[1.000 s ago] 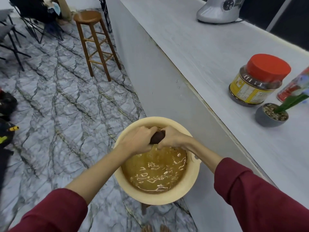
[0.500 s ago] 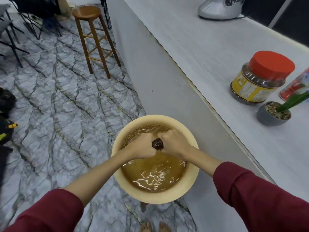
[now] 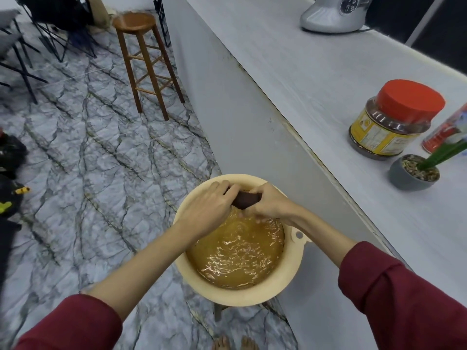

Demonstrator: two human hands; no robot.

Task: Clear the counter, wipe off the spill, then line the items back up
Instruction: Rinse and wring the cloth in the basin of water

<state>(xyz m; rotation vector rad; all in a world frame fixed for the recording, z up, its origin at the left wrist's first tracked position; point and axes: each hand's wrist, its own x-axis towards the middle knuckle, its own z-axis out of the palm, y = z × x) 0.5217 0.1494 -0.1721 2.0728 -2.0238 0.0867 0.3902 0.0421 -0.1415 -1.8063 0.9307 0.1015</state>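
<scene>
Both hands, left hand (image 3: pixel 207 210) and right hand (image 3: pixel 270 205), clench a dark brown cloth (image 3: pixel 246 199) over a cream basin (image 3: pixel 237 296) of rippling brownish water. On the counter (image 3: pixel 303 84) stand a red-lidded jar (image 3: pixel 394 122) of dark granules and a pebble-filled grey plant pot (image 3: pixel 410 176).

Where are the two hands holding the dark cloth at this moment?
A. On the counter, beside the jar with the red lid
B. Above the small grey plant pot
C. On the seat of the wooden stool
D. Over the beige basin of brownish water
D: the left hand and the right hand grip the dark cloth between them over the beige basin of brownish water, below the counter edge.
</scene>
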